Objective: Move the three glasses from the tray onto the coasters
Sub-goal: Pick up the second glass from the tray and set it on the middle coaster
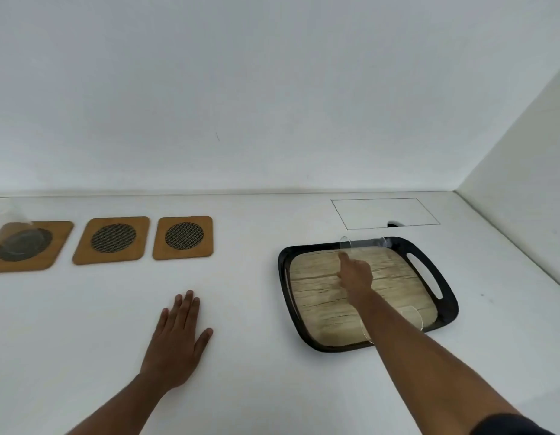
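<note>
A black tray [445, 296] with a wood-patterned floor lies at the right. One clear glass [365, 243] lies on its side along the tray's far rim. My right hand [355, 273] reaches over the tray, a finger touching that glass's near end. Another clear glass [412, 318] lies on the tray's near part, partly hidden by my forearm. At the left are three wooden coasters with dark mesh centres. A third glass [9, 221] stands on the left coaster [57, 233]. The middle coaster [112, 240] and right coaster [183, 237] are bare. My left hand [175, 337] rests flat on the table.
A white table [256, 309] meets a white wall at the back and another at the right. A thin rectangular outline [385, 213] with a small dark notch is marked in the tabletop behind the tray.
</note>
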